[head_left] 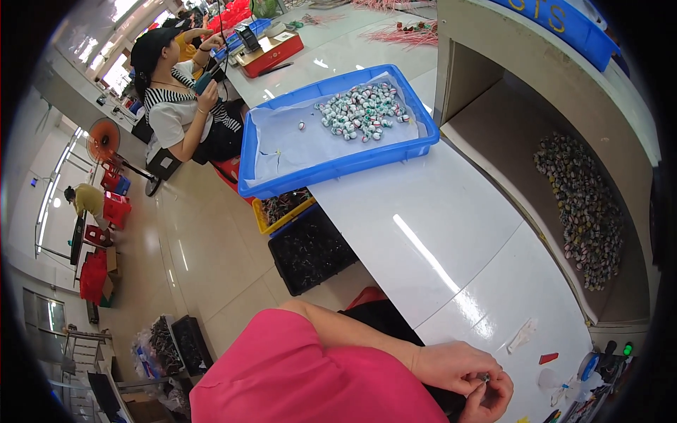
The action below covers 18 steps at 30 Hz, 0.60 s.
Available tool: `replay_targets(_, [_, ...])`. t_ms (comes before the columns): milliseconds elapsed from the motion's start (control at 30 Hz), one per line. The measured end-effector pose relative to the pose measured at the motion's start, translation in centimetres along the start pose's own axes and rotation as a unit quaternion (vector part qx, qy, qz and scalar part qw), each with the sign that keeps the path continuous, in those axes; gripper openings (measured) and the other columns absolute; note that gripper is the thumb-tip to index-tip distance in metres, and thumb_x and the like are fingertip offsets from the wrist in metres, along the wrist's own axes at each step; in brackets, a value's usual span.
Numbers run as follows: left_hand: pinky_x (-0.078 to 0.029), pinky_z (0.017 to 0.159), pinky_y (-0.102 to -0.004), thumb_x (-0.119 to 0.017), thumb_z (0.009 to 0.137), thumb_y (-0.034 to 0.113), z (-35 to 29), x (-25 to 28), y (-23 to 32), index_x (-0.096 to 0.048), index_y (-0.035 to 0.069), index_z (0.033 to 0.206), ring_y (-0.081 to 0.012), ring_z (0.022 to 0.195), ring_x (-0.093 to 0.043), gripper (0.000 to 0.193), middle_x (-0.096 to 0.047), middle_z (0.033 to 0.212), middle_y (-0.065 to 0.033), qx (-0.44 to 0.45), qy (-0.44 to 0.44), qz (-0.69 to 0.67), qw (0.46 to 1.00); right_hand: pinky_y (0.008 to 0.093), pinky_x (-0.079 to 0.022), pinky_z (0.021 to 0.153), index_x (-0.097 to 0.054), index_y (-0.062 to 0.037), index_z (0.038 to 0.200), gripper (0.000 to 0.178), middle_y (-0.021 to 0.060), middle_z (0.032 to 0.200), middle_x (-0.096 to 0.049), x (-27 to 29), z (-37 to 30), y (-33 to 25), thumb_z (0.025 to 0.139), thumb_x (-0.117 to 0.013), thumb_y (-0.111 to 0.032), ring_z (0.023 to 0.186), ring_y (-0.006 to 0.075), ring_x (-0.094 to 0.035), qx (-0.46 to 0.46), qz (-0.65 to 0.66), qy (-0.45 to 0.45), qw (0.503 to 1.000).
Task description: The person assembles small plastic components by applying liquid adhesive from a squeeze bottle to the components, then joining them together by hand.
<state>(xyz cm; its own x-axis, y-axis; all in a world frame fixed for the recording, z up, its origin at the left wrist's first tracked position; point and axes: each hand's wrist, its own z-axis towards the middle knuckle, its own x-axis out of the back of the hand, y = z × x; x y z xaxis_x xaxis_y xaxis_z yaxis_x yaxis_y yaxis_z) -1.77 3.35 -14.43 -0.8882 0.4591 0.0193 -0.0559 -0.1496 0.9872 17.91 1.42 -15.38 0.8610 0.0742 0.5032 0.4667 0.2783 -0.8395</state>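
Note:
My left hand (453, 366) reaches in from a pink sleeve, with its thumb and fingers pinched together near the table's front edge. Facing it, my right hand (492, 400) is curled with its fingertips meeting those of the left. Between the fingertips shows a small grey-green piece (484, 378), mostly covered and too small to name. A white scrap (522, 335) and a red piece (549, 358) lie on the white table (451, 211) beyond my hands. Farther up the table, a blue tray (338, 169) lined with white sheet holds many small white, green and red balls (363, 109).
A shelf compartment (486, 113) at the right holds a heap of similar balls (582, 211). Pens and a tape roll (588, 366) crowd the lower right. Black (310, 250) and yellow bins (264, 218) stand beside the table. A co-worker (183, 106) sits at the far left side.

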Motion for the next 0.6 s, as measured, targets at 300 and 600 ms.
replay_targets(300, [-0.046, 0.057, -0.0333, -0.056, 0.077, 0.007, 0.20, -0.36, -0.10, -0.055, 0.008, 0.099, -0.0248, 0.066, -0.059, 0.023, -0.059, 0.082, -0.0091, -0.048, 0.057, -0.002, 0.997, 0.0329, -0.047, 0.083, -0.056, -0.0006, 0.105, 0.026, 0.0125, 0.109, -0.057, 0.19, -0.39, 0.34, 0.080, -0.065, -0.001, 0.096, 0.0229, -0.056, 0.003, 0.000, 0.002, 1.000])
replay_targets(600, [-0.046, 0.059, -0.0349, -0.055, 0.076, 0.007, -0.01, -0.39, -0.20, -0.055, 0.008, 0.100, -0.0271, 0.068, -0.059, 0.024, -0.059, 0.083, -0.0100, -0.075, 0.073, 0.006, 0.995, 0.0337, -0.047, 0.084, -0.056, -0.0009, 0.104, 0.026, 0.0125, 0.110, -0.057, -0.22, -0.58, 0.66, 0.079, -0.064, 0.002, 0.097, 0.0231, -0.055, -0.015, 0.004, 0.012, 1.000])
